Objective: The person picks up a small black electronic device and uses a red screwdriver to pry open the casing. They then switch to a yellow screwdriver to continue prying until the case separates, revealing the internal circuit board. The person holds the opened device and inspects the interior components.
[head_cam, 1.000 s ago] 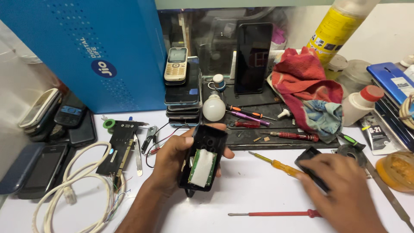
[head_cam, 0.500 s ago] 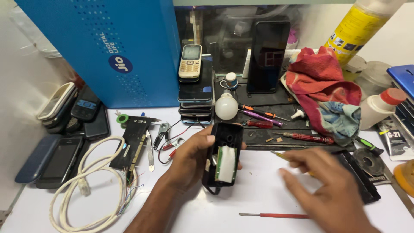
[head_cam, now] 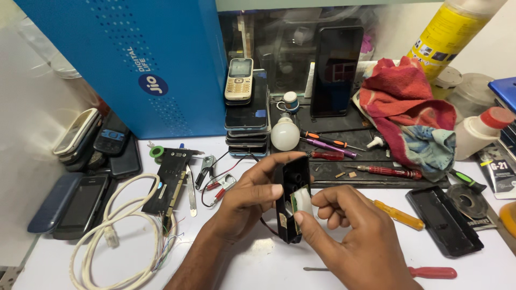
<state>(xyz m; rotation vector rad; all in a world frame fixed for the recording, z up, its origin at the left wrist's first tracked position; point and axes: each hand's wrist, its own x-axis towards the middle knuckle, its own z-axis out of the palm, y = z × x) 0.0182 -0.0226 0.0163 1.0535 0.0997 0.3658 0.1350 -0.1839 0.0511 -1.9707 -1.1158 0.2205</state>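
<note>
Left hand (head_cam: 244,201): wrapped around the black open casing (head_cam: 290,198), lower centre of the frame, held up off the white table (head_cam: 258,258).
Right hand (head_cam: 349,236): fingertips pinched on the pale part inside that casing.
Open room: bare table just below the hands.
Edges: red screwdriver (head_cam: 419,272) lower right, white cable (head_cam: 115,236) lower left, black cover (head_cam: 443,219) far right.

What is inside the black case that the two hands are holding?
The black case is open, held by the left hand. Inside, a white part shows, which the right hand pinches. The right fingers cover the lower inside.
</note>
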